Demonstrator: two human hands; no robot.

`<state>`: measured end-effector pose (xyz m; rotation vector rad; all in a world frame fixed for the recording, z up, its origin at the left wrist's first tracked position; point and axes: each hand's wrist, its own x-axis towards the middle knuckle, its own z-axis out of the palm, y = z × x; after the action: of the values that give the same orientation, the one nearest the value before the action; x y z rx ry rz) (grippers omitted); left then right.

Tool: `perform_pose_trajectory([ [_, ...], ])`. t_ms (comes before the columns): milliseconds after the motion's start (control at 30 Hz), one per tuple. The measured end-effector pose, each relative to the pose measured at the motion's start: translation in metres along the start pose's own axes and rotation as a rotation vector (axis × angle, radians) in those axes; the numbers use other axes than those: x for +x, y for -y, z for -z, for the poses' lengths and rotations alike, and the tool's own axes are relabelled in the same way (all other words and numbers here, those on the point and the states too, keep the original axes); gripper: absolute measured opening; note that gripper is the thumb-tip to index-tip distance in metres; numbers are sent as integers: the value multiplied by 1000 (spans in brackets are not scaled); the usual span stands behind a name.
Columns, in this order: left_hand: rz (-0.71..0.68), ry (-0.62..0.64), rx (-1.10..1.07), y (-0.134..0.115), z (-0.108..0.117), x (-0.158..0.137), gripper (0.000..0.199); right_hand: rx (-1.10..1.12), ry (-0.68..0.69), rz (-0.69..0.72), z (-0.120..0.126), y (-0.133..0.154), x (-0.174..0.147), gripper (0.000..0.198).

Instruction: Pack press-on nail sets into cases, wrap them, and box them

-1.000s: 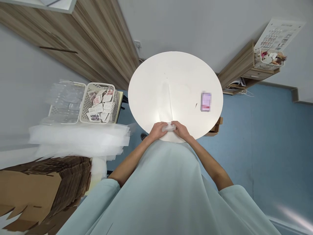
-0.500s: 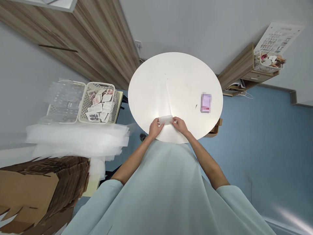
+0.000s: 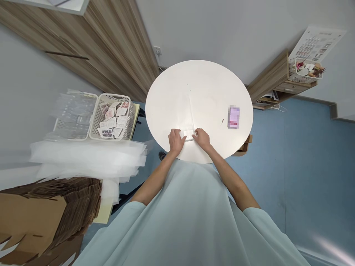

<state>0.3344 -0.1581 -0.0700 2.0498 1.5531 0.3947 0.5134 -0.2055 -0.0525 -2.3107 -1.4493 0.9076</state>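
Near the front edge of the round white table (image 3: 205, 79) lies a translucent white packing sheet (image 3: 186, 114), a long strip stretching away from me. Its near end is folded over into a small, flat, pale bundle (image 3: 189, 135); what is inside cannot be made out. My left hand (image 3: 176, 141) is closed on the bundle's left edge, thumb on the near side. On the right edge, my right hand (image 3: 202, 138) pinches it the same way. A purple and pink pixelated rectangle (image 3: 233, 117) lies farther right on the table.
To my left stand a white basket of printed cards (image 3: 111, 122), a basket of clear plastic packs (image 3: 74, 114), a pile of white packing sheets (image 3: 91, 157) and stacked flat cardboard (image 3: 33, 218). A wooden cabinet (image 3: 111, 48) and a shelf unit (image 3: 277, 83) stand beyond. An open carton (image 3: 244, 147) sits under the table.
The near end of the sheet, raised between my fingers before, now lies lower and flatter on the table. Both hands have turned over it, knuckles up, and pressed in slightly.
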Motion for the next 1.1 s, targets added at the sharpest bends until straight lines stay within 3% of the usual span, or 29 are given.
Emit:
perform_pose_trajectory([
  [133, -279, 123, 16, -6, 9, 10, 41, -71, -18, 358, -5, -1, 4, 38],
  [233, -324, 233, -7, -5, 13, 18, 44, -122, 65, 483, -9, -8, 8, 54],
  [500, -315, 304, -79, 12, 20, 1, 37, -125, 60, 498, -15, -24, -13, 51],
  [767, -270, 383, -119, 25, 22, -45, 77, -29, 72, 480, -22, -42, -58, 52],
  [1000, -29, 355, -290, 23, 26, -38, 57, 106, 11, 372, -15, -40, -54, 44],
  [1100, 8, 317, -326, 22, 25, -30, 41, 135, 8, 312, -12, -34, -44, 39],
])
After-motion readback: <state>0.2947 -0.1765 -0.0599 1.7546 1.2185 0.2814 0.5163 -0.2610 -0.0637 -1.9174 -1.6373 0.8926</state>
